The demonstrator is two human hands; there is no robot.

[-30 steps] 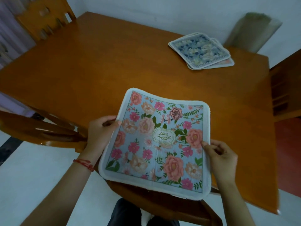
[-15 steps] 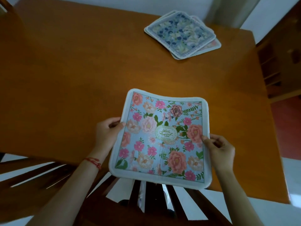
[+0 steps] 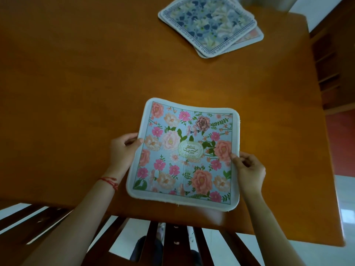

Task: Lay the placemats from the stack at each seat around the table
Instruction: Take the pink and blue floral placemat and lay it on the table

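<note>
A light-blue placemat (image 3: 184, 154) with pink and peach flowers and a white border is held just above the near edge of the wooden table (image 3: 76, 83). My left hand (image 3: 123, 150) grips its left edge and my right hand (image 3: 249, 167) pinches its right edge. The mat lies almost flat, its far edge slightly bowed. The stack of placemats (image 3: 209, 24) sits at the far right of the table, a blue-and-white floral mat on top and a pinkish one peeking out beneath.
A dark wooden chair back (image 3: 172, 240) with slats stands right below the mat at the near table edge. A wooden shelf unit (image 3: 334, 60) stands to the right of the table. Pale floor (image 3: 343, 198) shows at the right.
The view has moved forward over the table. The placemat, held in both hands, has come in from past the table's near edge and now hangs fully over the tabletop, lower and flatter.
</note>
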